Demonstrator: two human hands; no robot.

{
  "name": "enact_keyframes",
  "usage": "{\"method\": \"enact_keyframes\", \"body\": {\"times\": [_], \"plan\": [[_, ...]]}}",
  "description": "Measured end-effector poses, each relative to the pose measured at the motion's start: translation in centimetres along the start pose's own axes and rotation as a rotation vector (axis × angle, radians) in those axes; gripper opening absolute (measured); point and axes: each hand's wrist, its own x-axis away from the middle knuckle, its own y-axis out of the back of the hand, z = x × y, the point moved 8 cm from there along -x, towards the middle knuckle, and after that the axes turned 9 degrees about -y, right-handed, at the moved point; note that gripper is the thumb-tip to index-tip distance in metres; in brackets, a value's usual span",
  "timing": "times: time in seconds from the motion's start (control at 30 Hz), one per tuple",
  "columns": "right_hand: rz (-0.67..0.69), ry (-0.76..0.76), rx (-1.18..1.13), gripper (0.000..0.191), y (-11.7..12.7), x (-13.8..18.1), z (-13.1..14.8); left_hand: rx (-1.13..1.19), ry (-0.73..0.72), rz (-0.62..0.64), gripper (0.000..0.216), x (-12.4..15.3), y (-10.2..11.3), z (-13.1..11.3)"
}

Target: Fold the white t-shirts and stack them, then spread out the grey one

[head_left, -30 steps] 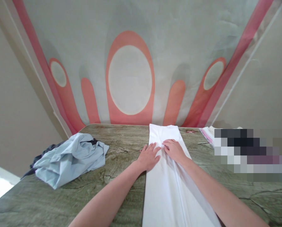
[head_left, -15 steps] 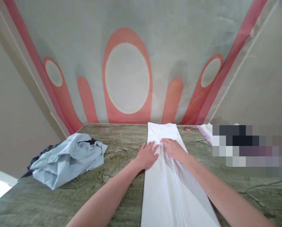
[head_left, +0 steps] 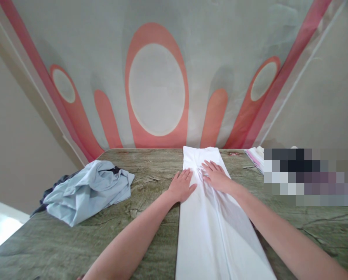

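Note:
A long piece of white cloth, perhaps a folded garment [head_left: 203,233], runs from the far edge of the table down past the bottom of the view. My left hand [head_left: 182,186] lies flat on its left edge, fingers stretched out. On its right half rests my right hand [head_left: 216,177], palm down with the fingers apart. Small creases gather in the cloth between the two hands, and a lengthwise crease runs toward me. The near end of the cloth is out of view.
The wood-patterned table [head_left: 150,233] carries a crumpled light blue garment [head_left: 89,190] with dark cloth under it at the left. At the far right lie more folded cloths [head_left: 254,157], partly blurred out. A wall hanging with pink shapes [head_left: 156,89] stands behind the table.
My right hand has spread its fingers and flattened onto the cloth, where before they were closer together. My left hand stays nearly in place. The view has tilted slightly.

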Motion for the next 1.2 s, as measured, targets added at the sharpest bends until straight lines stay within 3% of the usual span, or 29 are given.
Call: {"method": "enact_keyframes", "body": {"times": [0.17,0.37,0.57,0.7,0.77,0.97,1.2], "plan": [[0.022,-0.067,0.011,0.06,0.1,2.7,-3.5,0.002,0.006,0.01,0.061,0.2,0.1,0.2],[0.06,0.029,0.0,0.072,-1.7,7.3,-3.0,-0.019,0.025,0.014,0.062,-0.1,0.1,0.0],[0.1,0.067,0.007,0.072,-1.6,4.5,-4.2,-0.025,0.095,0.037,0.062,-2.2,-0.4,1.3],[-0.001,0.044,0.025,0.069,-0.6,2.9,-4.5,-0.049,0.114,0.065,0.061,-3.6,-0.5,2.0],[-0.047,0.052,0.025,0.065,-0.3,3.0,-4.1,-0.086,0.073,0.043,0.055,-4.2,-0.1,1.4],[0.002,0.097,-0.035,0.059,-0.8,3.7,-3.2,-0.099,-0.266,-0.12,0.042,-6.5,1.6,-3.4],[0.04,0.055,-0.055,0.061,-1.2,3.8,-3.8,-0.166,-0.327,-0.102,0.02,-9.8,2.4,-3.7]]}}
